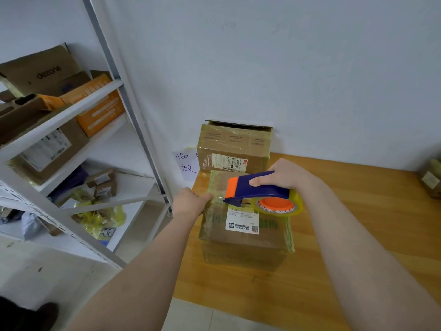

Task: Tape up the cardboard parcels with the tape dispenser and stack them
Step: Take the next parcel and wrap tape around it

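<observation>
Two boxes at left end of wooden table (358, 223): near box (245, 237) in front, second box (233, 149) close behind. Right hand (284, 174) wraps handle of tape dispenser (260, 191), blade end low over near box's top, toward left edge. Left hand (188, 203) grips that box's upper left edge, steadying. Step, likely: taping top of near box. Next calls for steady pull across top with box held still, then cut; stacking not yet done.

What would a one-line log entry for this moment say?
step: taping | right hand: grips tape dispenser over front parcel | left hand: holds its left edge | second parcel: behind it
</observation>
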